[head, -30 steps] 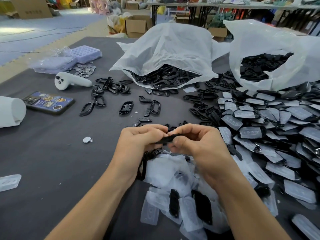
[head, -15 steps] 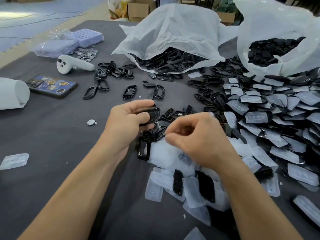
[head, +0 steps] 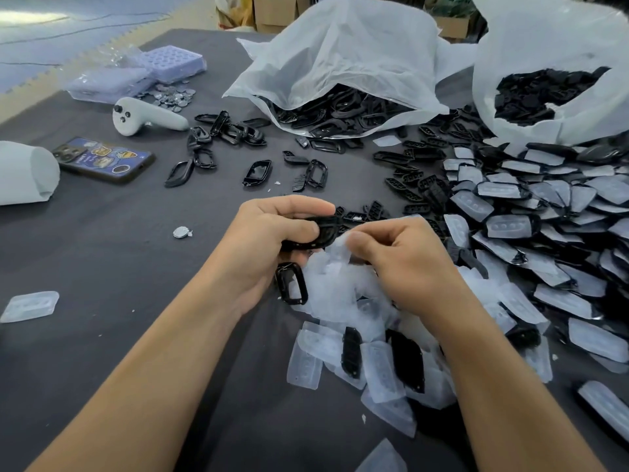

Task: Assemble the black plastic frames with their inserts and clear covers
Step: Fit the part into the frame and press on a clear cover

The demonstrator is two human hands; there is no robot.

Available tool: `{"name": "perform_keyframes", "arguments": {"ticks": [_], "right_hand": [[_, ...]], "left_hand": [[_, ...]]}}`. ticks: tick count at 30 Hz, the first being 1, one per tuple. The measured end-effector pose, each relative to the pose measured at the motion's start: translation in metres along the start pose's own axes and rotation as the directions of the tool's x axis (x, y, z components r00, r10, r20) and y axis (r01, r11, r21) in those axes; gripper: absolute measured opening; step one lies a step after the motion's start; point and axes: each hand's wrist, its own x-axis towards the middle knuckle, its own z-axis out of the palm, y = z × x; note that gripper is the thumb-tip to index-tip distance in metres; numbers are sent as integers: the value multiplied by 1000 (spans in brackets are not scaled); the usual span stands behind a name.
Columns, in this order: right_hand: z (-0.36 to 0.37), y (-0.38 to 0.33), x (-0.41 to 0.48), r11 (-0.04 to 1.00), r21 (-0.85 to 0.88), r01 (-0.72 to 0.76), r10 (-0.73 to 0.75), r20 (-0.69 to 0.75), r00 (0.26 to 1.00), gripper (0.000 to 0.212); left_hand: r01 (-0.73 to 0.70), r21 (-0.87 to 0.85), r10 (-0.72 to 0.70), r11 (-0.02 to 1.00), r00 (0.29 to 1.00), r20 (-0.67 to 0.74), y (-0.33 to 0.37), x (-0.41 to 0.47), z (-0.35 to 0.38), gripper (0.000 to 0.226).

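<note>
My left hand (head: 269, 240) grips a black plastic frame (head: 321, 229) above the dark table, fingers curled round it. My right hand (head: 405, 264) is just to its right, thumb and forefinger pinching a clear cover (head: 340, 248) at the frame's edge. Under both hands lies a heap of clear covers (head: 340, 294) with another black frame (head: 291, 282) beside it. Loose black inserts (head: 412, 185) lie scattered beyond my hands.
Two white bags of black parts (head: 340, 110) (head: 544, 93) stand at the back. Assembled pieces (head: 544, 233) pile up on the right. A phone (head: 105, 160), a white controller (head: 146, 119), a roll (head: 23, 173) and coin cells (head: 173, 95) lie at the left.
My hands separated after working on one piece together. The left now holds a frame, and the right has picked a clear cover from the heap and brought it to the frame.
</note>
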Motion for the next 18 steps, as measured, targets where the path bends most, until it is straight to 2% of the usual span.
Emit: {"name": "perform_keyframes", "arguments": {"ticks": [5,8,11,18], "right_hand": [[3,3,2,986,163,25,-5,-123,992,31],[3,0,2,938,346,12,42,-148,988,27],[3,-2,1,889,458,-18,87,-129,988,25],[2,-3,1,861,507,-49,121,-112,986,26]], "left_hand": [[33,25,-35,999,995,94,-3,-1,0,38],[61,13,-62,998,992,108,-5,0,0,40],[75,16,-76,997,990,121,-5,0,0,34],[74,93,-92,993,974,207,-2,-3,1,32]]}}
